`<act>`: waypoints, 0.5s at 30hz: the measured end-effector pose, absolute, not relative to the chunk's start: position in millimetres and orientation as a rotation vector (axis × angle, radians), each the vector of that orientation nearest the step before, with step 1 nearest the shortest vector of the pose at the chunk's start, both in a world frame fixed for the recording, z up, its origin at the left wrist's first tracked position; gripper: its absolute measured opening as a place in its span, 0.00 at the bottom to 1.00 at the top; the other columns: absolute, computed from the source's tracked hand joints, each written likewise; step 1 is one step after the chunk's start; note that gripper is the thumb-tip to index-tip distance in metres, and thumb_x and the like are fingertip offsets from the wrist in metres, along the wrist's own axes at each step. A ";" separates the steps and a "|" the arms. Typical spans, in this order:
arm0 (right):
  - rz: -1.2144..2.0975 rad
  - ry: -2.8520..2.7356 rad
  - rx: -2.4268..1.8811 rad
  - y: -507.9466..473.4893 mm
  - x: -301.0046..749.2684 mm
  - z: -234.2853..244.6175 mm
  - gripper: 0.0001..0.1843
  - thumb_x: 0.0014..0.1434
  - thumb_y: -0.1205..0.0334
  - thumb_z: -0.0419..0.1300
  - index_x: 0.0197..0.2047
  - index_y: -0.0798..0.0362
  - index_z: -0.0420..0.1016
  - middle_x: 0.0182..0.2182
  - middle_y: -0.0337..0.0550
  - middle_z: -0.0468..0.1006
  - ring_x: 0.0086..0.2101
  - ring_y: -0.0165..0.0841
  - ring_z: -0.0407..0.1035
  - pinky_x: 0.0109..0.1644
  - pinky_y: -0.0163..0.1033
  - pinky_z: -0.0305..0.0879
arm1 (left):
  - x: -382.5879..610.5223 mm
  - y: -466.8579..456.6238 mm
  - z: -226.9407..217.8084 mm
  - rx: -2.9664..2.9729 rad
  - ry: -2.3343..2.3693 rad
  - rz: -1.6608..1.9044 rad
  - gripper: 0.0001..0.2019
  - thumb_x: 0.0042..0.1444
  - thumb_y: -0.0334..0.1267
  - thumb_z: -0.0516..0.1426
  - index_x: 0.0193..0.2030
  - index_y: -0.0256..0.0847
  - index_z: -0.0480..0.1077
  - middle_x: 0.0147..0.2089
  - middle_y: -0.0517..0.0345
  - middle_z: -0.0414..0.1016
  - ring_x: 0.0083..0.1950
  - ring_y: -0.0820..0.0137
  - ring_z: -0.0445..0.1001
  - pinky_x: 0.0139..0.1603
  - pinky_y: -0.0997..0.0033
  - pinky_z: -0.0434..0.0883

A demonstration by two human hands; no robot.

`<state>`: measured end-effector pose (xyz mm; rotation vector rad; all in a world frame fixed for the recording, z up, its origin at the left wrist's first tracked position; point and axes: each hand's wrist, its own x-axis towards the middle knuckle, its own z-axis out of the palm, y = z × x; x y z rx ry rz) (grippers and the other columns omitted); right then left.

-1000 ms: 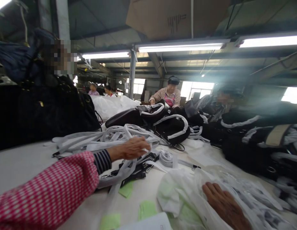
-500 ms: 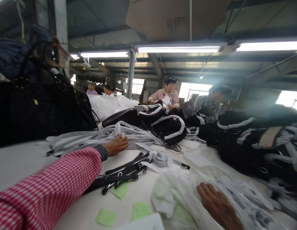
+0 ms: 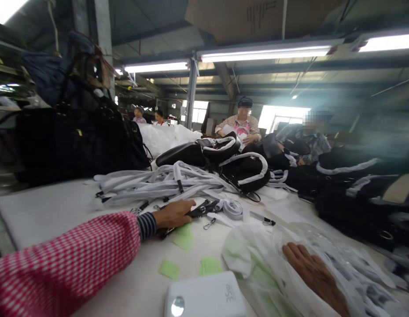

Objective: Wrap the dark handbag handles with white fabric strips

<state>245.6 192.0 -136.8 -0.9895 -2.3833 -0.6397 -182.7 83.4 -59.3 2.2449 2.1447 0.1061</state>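
The black straps are lying crosswise on the worktop, under and just right of the nearer left hand, whose grip I cannot tell, while the right hand is resting open on the plastic bag

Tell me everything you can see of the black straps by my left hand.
The black straps look like narrow webbing, with silvery metal clips. They lie tangled in a heap on the white table, nearer you than the whitish strips and left of the pale coil. Your left hand rests on part of them; whether it grips is unclear.
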 end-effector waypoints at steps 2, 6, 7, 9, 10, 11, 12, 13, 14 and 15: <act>-0.638 -2.409 -0.985 190.0 246.2 -132.4 0.19 0.51 0.74 0.52 0.35 0.46 0.82 0.38 0.51 0.85 0.40 0.51 0.79 0.41 0.49 0.74 | -198.6 96.1 -58.3 2.207 2.206 0.097 0.22 0.63 0.35 0.55 0.63 0.38 0.69 0.57 0.44 0.79 0.57 0.53 0.78 0.55 0.58 0.74; -0.624 -2.416 -0.959 187.3 247.1 -127.8 0.20 0.53 0.74 0.51 0.35 0.47 0.82 0.37 0.50 0.85 0.39 0.50 0.79 0.41 0.47 0.73 | -232.0 106.0 -58.2 2.208 2.335 0.091 0.16 0.63 0.28 0.51 0.54 0.35 0.74 0.55 0.39 0.80 0.58 0.49 0.77 0.61 0.51 0.71; -0.636 -2.416 -0.950 187.3 247.0 -127.8 0.20 0.53 0.75 0.51 0.35 0.47 0.82 0.37 0.50 0.85 0.39 0.49 0.79 0.41 0.47 0.73 | -236.7 104.3 -58.5 2.210 2.358 0.110 0.17 0.63 0.26 0.50 0.53 0.35 0.75 0.54 0.39 0.80 0.58 0.49 0.77 0.62 0.50 0.71; -0.683 -2.413 -0.927 187.6 246.7 -128.9 0.21 0.53 0.76 0.51 0.35 0.48 0.83 0.37 0.50 0.85 0.38 0.50 0.79 0.40 0.47 0.73 | -239.3 95.7 -59.1 2.212 2.381 0.182 0.19 0.62 0.25 0.51 0.57 0.34 0.73 0.56 0.39 0.79 0.59 0.50 0.76 0.64 0.48 0.71; -0.712 -2.410 -0.914 187.9 246.6 -129.9 0.21 0.53 0.77 0.51 0.34 0.48 0.83 0.37 0.50 0.85 0.38 0.50 0.79 0.39 0.47 0.73 | -237.0 88.9 -59.6 2.218 2.381 0.232 0.21 0.60 0.24 0.51 0.59 0.34 0.72 0.58 0.39 0.78 0.61 0.50 0.75 0.66 0.48 0.70; -0.739 -2.407 -0.902 188.3 246.7 -131.1 0.21 0.53 0.78 0.51 0.34 0.48 0.83 0.37 0.51 0.85 0.38 0.50 0.79 0.39 0.47 0.73 | -232.6 80.5 -60.6 2.231 2.374 0.287 0.23 0.59 0.23 0.52 0.61 0.34 0.70 0.61 0.39 0.76 0.64 0.51 0.73 0.69 0.49 0.68; -0.763 -2.404 -0.897 188.7 247.0 -132.5 0.22 0.53 0.78 0.51 0.35 0.48 0.83 0.38 0.51 0.85 0.39 0.50 0.79 0.39 0.47 0.73 | -226.5 70.7 -62.3 2.263 2.351 0.333 0.25 0.59 0.23 0.52 0.64 0.34 0.68 0.65 0.40 0.73 0.68 0.53 0.69 0.72 0.51 0.65; -0.780 -2.401 -0.894 189.1 247.5 -134.0 0.22 0.52 0.79 0.51 0.36 0.48 0.83 0.39 0.52 0.85 0.40 0.50 0.79 0.39 0.48 0.74 | -219.0 59.9 -64.8 2.296 2.304 0.389 0.25 0.61 0.24 0.51 0.66 0.35 0.67 0.68 0.42 0.70 0.71 0.56 0.66 0.75 0.53 0.62; -0.791 -2.403 -0.892 189.6 248.4 -135.7 0.23 0.53 0.79 0.51 0.37 0.48 0.83 0.41 0.52 0.85 0.41 0.50 0.79 0.40 0.48 0.74 | -210.6 48.9 -68.2 2.315 2.239 0.445 0.24 0.65 0.28 0.51 0.67 0.37 0.65 0.70 0.45 0.68 0.73 0.58 0.64 0.77 0.56 0.59; -0.797 -2.405 -0.891 190.0 249.5 -137.3 0.23 0.53 0.79 0.51 0.39 0.48 0.83 0.42 0.52 0.85 0.42 0.51 0.79 0.41 0.48 0.74 | -201.7 38.4 -72.7 2.308 2.152 0.499 0.23 0.69 0.36 0.53 0.69 0.39 0.63 0.72 0.47 0.66 0.73 0.59 0.63 0.78 0.58 0.59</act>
